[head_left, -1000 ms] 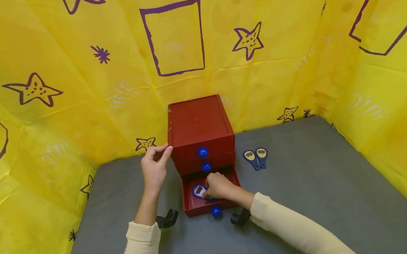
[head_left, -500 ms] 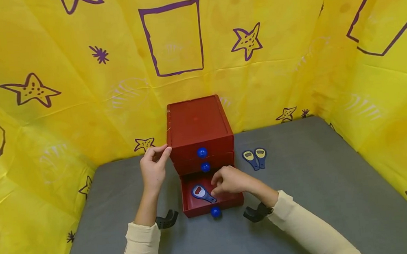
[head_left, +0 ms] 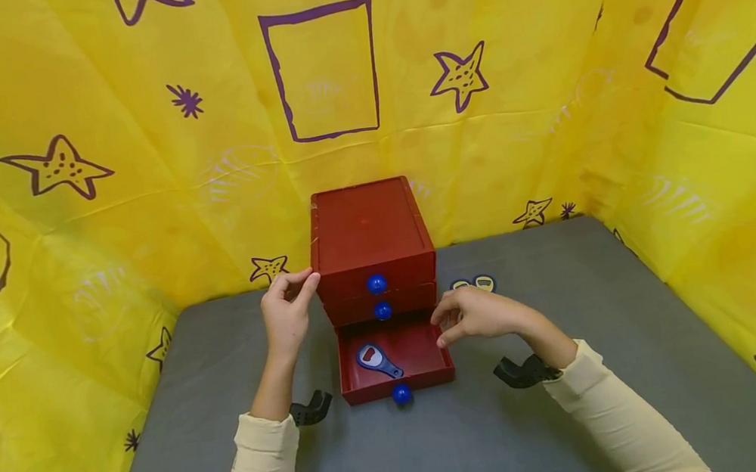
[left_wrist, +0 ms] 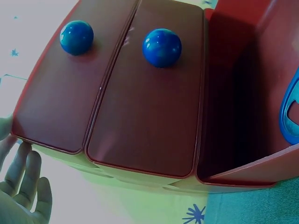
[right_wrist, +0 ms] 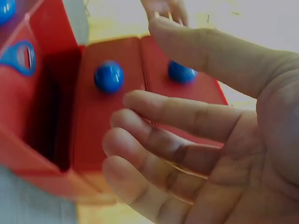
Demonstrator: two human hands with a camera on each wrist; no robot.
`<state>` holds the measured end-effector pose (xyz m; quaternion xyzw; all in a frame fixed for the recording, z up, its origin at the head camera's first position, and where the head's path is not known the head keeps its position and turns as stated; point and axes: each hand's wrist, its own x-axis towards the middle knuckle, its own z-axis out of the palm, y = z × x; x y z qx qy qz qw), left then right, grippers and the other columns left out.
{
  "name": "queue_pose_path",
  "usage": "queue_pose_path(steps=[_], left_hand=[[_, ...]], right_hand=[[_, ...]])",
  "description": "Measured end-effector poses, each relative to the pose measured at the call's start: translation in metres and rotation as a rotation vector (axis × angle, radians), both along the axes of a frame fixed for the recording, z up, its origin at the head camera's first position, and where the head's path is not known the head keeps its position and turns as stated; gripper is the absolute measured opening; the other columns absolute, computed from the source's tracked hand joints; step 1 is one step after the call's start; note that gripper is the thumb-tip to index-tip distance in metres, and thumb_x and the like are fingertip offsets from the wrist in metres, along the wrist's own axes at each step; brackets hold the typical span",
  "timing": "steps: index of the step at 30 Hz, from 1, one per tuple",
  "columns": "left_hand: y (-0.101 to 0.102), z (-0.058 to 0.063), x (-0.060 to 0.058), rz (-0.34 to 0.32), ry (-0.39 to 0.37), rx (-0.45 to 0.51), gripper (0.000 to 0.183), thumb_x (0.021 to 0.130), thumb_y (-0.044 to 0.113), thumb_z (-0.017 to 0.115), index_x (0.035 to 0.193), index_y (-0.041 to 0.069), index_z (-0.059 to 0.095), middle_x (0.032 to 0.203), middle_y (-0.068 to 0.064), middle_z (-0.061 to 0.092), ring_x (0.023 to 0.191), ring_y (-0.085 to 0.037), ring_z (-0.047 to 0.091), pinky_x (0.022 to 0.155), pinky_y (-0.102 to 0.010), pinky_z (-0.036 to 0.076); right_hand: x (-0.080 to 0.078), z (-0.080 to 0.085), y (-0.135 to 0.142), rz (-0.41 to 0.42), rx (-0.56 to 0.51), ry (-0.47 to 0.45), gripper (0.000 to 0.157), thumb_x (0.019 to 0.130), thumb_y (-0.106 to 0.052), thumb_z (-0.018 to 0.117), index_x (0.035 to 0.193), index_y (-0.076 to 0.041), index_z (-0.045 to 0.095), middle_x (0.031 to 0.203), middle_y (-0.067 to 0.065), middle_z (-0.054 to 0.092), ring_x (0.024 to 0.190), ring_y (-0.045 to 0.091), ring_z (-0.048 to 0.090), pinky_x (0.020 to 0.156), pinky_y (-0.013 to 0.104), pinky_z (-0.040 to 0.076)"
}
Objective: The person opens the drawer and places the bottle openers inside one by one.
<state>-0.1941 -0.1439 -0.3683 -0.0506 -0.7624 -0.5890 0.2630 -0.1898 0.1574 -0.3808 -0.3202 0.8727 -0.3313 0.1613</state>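
A red drawer cabinet (head_left: 369, 225) with blue round knobs has its bottom drawer (head_left: 422, 342) pulled out and its upper two pushed in. One blue bottle opener (head_left: 375, 359) with a pale head lies flat in that drawer. My left hand (head_left: 286, 313) pinches the cabinet's front left top corner between thumb and fingers, with other fingers loosely bent in the left wrist view. My right hand (head_left: 484, 313) hovers by the drawer's right side, fingers relaxed and holding nothing. Behind it two blue-and-yellow bottle openers (head_left: 484, 283) on the table are partly hidden.
The cabinet stands on a grey table (head_left: 598, 321) close to a yellow cloth backdrop (head_left: 514, 154) with purple drawings. Black wrist mounts (head_left: 524, 371) are worn on both wrists. The open drawer juts toward the front of the table.
My right hand has let go of the bottle opener in the drawer and moved right, out past the drawer's side. My left hand has stayed on the cabinet corner.
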Motion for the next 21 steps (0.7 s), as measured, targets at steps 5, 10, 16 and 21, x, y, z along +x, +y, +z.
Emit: queue_pose_path(steps=[5,10,16,21], left_hand=[[0.000,0.001,0.001,0.002,-0.001,-0.004,0.021,0.087,0.004,0.071,0.100,-0.013,0.069,0.088,-0.019,0.062,0.075,0.005,0.056,0.070,-0.009,0.048],[0.000,0.001,0.001,-0.003,0.003,0.002,0.022,0.087,0.004,0.071,0.101,-0.013,0.068,0.090,-0.023,0.062,0.076,0.004,0.056,0.071,-0.010,0.048],[0.000,0.001,0.001,-0.006,0.001,0.001,0.023,0.087,0.004,0.071,0.101,-0.013,0.069,0.090,-0.024,0.061,0.076,0.004,0.056,0.070,-0.009,0.047],[0.000,0.001,0.001,-0.006,0.002,0.007,0.023,0.087,0.004,0.071,0.101,-0.013,0.068,0.090,-0.026,0.061,0.076,0.004,0.056,0.069,-0.008,0.047]], right_hand=[[-0.015,-0.004,0.025,-0.039,-0.017,-0.066,0.034,0.084,-0.026,0.076,0.107,-0.001,0.072,0.094,0.004,0.072,0.083,0.010,0.065,0.076,0.025,0.054],[-0.036,-0.020,0.045,-0.134,-0.062,-0.212,0.034,0.087,-0.023,0.073,0.110,0.002,0.070,0.094,0.008,0.074,0.079,0.015,0.063,0.069,0.026,0.053],[-0.054,-0.042,0.061,-0.268,-0.070,-0.253,0.031,0.092,-0.022,0.066,0.108,0.005,0.069,0.092,0.017,0.069,0.080,0.026,0.061,0.068,0.035,0.054],[-0.065,-0.061,0.069,-0.428,-0.062,-0.218,0.031,0.095,-0.019,0.063,0.108,0.009,0.067,0.092,0.024,0.066,0.077,0.029,0.061,0.071,0.042,0.055]])
